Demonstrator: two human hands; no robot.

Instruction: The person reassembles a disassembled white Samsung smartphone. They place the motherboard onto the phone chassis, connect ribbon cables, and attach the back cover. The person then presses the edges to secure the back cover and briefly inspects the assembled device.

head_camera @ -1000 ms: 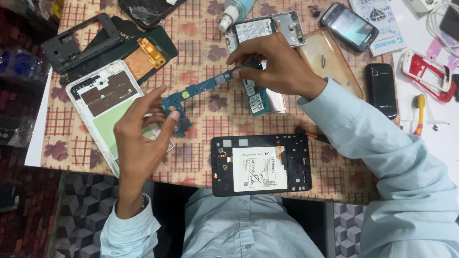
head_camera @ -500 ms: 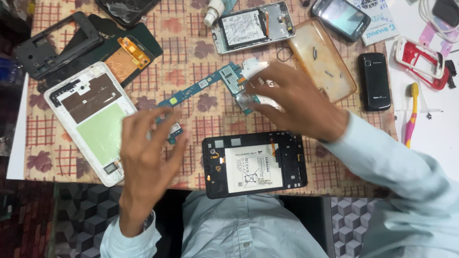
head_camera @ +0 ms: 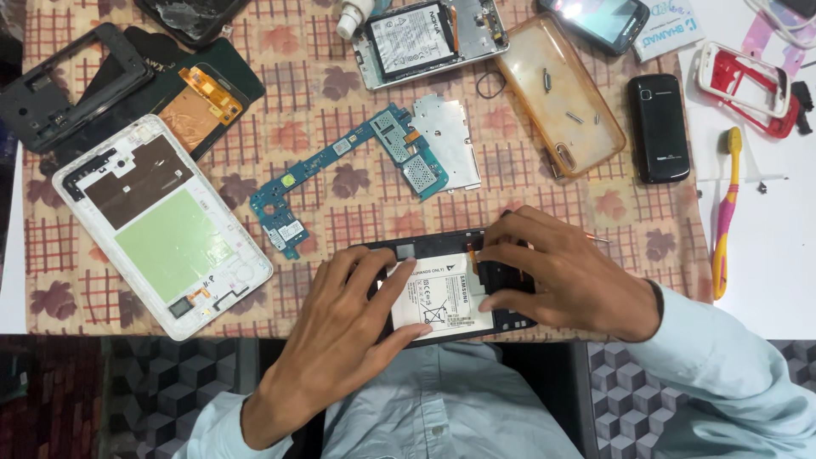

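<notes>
Head view. Both hands rest on a black tablet frame (head_camera: 501, 289) at the table's near edge, just in front of the person. Left hand (head_camera: 340, 340) lies flat, fingers spread and pressing its white battery (head_camera: 442, 297). Right hand (head_camera: 565, 276) covers the frame's right end, fingers together and curled on the edge; nothing clamped. Long axis runs left-right, open back facing up.

Progress, by judgement: well stripped. The blue circuit board (head_camera: 348, 174) lies apart up-table, the white back cover (head_camera: 161, 225) to the left. Battery not yet out.
</notes>
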